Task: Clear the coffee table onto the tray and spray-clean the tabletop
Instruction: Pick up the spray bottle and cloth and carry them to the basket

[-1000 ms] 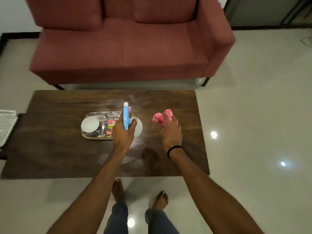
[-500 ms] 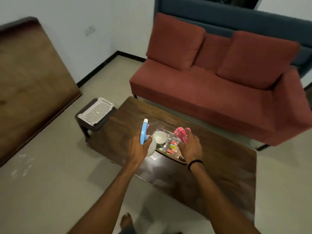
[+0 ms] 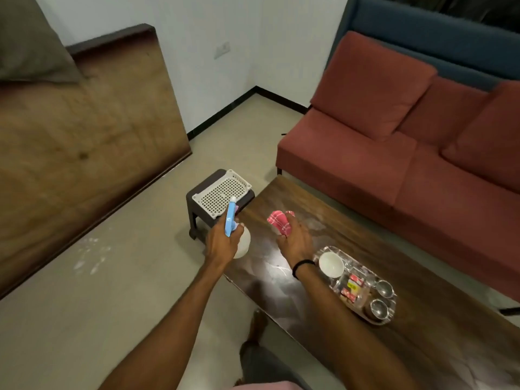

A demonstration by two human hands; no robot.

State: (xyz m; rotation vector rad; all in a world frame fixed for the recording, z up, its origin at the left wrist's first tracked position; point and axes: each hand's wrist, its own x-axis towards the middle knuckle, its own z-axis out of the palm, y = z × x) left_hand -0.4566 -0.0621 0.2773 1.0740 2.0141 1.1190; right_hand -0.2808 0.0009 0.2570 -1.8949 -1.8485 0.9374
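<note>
Spraying looked to be the step in hand. My left hand (image 3: 222, 244) was curled round the blue-and-white plastic spray bottle (image 3: 229, 222), held at the end of the dark wooden coffee table (image 3: 295, 197). My right hand (image 3: 295, 240) clutched the bunched red checked cloth (image 3: 278, 222) just above the top. The loaded oval steel tray (image 3: 392, 311) sat further right. I judged it best to aim away from it and wipe the wet streaks promptly.

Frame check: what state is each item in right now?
Spray bottle: upright, gripped by left hand.
Cloth: bunched, held by right hand over the tabletop.
Tray: on coffee table, loaded.
White bowl: upright on tray, looks empty.
Steel cups: upright on tray.
Coffee table: streaky sheen near the hands.
Basket: resting on stool.
</note>
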